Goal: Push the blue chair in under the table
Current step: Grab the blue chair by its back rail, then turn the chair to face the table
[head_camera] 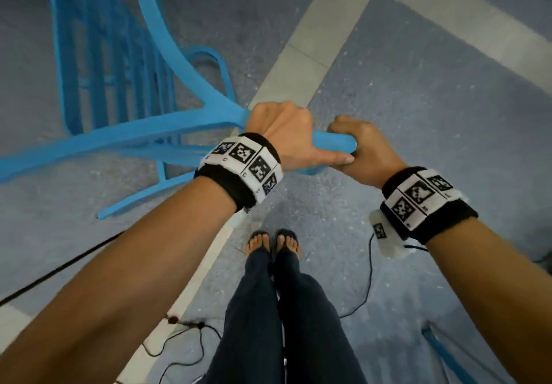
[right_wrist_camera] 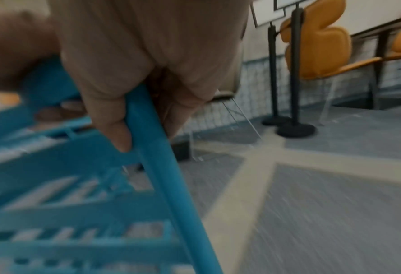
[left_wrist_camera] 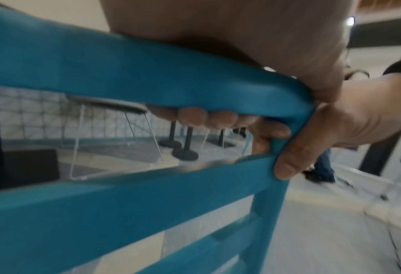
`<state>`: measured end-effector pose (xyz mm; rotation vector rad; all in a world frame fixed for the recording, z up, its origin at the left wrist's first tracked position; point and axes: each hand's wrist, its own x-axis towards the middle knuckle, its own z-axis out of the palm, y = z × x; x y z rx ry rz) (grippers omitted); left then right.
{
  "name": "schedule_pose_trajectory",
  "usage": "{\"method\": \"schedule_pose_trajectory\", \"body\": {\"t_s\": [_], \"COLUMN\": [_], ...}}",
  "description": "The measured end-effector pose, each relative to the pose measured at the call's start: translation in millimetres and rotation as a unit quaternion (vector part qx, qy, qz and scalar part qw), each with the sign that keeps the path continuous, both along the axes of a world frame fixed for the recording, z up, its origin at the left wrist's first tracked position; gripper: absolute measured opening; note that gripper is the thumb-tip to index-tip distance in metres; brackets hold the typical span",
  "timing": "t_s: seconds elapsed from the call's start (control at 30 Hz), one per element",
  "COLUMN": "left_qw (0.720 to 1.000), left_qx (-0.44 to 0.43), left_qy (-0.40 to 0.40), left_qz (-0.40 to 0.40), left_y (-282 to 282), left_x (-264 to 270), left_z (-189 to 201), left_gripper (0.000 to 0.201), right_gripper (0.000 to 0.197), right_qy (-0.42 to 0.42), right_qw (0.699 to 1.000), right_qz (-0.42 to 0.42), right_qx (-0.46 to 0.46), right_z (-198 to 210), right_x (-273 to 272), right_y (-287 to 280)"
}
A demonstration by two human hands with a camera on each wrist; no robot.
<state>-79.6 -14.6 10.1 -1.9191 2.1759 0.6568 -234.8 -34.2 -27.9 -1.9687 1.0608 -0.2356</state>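
Two hands, left and right, grip one blue chair at its top-rail corner; two black stanchions, seemingly, stand beyond.

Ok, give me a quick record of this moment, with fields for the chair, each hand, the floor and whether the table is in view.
chair: blue chair, seen from above, slatted seat
left hand: left hand grips the chair's top rail, fingers curled under it
right hand: right hand grips the rail's corner beside the left hand
floor: grey floor with pale stripes
table: not visible in the head view
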Motion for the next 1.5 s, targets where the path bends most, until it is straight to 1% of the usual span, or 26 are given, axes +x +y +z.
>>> {"method": "schedule_pose_trajectory", "body": {"t_s": [0.1,0.17,0.23,0.33,0.37,0.43,0.5,0.57,0.7,0.73,0.77,0.83,0.9,0.97,1.0,1.03,1.07,1.1,1.17,1.2,1.23,1.27,1.33,1.43,1.47,1.5], "left_qw": [0.996,0.987,0.974,0.947,0.937,0.926,0.921,0.906,0.842,0.823,0.803,0.76,0.701,0.649,0.625,0.598,0.588,0.59,0.603,0.578,0.549,0.535,0.528,0.482,0.483,0.491], "left_qx": [-0.072,-0.129,-0.181,-0.253,-0.276,-0.298,-0.305,-0.315,-0.389,-0.41,-0.427,-0.449,-0.464,-0.492,-0.506,-0.516,-0.514,-0.504,-0.489,-0.491,-0.497,-0.492,-0.464,-0.423,-0.417,-0.413], "left_qy": [0.019,0.038,0.065,0.099,0.108,0.128,0.148,0.202,0.31,0.331,0.354,0.406,0.463,0.484,0.486,0.498,0.505,0.502,0.482,0.482,0.48,0.473,0.452,0.443,0.445,0.449], "left_qz": [0.053,0.086,0.122,0.172,0.183,0.193,0.191,0.195,0.208,0.213,0.218,0.238,0.281,0.321,0.343,0.357,0.369,0.382,0.406,0.438,0.47,0.498,0.55,0.626,0.628,0.622], "left_y": [4,9,17,31,38,52,69,86,129,142,155,183,207,229,239,249,258,265,280,286,292,298,306,320,323,326], "left_x": [22,32,39,50,55,65,77,96,149,165,179,205,224,236,244,250,257,262,271,276,281,285,291,296,294,292], "left_z": [70,118,161,212,223,239,252,265,298,304,310,319,317,306,299,291,282,272,249,239,228,220,200,173,166,160], "left_gripper": [0.075,0.073,0.065,0.064,0.063,0.062,0.062,0.06,0.053,0.048,0.04,0.035,0.022,0.015,0.017,0.027,0.032,0.035,0.052,0.049,0.04,0.032,0.023,0.02,0.021,0.029], "right_gripper": [0.014,0.017,0.038,0.067,0.068,0.052,0.052,0.052,0.053,0.058,0.062,0.065,0.063,0.062,0.06,0.057,0.054,0.052,0.047,0.046,0.045,0.044,0.041,0.037,0.035,0.034], "right_qy": [-0.032,-0.075,-0.08,0.014,0.031,0.074,0.123,0.129,0.127,0.12,0.122,0.133,0.125,0.135,0.146,0.158,0.17,0.185,0.211,0.215,0.217,0.221,0.231,0.251,0.252,0.253], "right_qw": [0.997,0.995,0.996,0.99,0.987,0.98,0.983,0.985,0.985,0.982,0.977,0.961,0.945,0.933,0.927,0.922,0.918,0.916,0.912,0.911,0.91,0.909,0.906,0.901,0.901,0.902], "right_qz": [0.037,0.026,-0.03,-0.107,-0.124,-0.157,-0.123,-0.106,-0.062,-0.048,-0.031,-0.009,0.011,0.036,0.048,0.058,0.067,0.075,0.089,0.093,0.096,0.101,0.116,0.128,0.121,0.115], "right_qx": [-0.063,-0.056,0.024,0.095,0.103,0.095,0.063,0.032,-0.103,-0.141,-0.175,-0.241,-0.301,-0.333,-0.341,-0.35,-0.351,-0.347,-0.34,-0.34,-0.339,-0.338,-0.335,-0.33,-0.332,-0.33], "right_z": [78,115,123,109,101,108,128,152,205,220,235,264,284,301,306,310,313,316,314,311,308,302,287,265,257,251], "right_x": [20,27,25,15,11,12,20,30,57,65,75,94,111,125,132,139,146,152,165,172,179,187,202,213,213,212], "right_y": [-9,-9,-3,18,21,25,33,40,61,66,71,84,96,109,116,122,128,135,146,151,156,162,173,186,189,192]}}
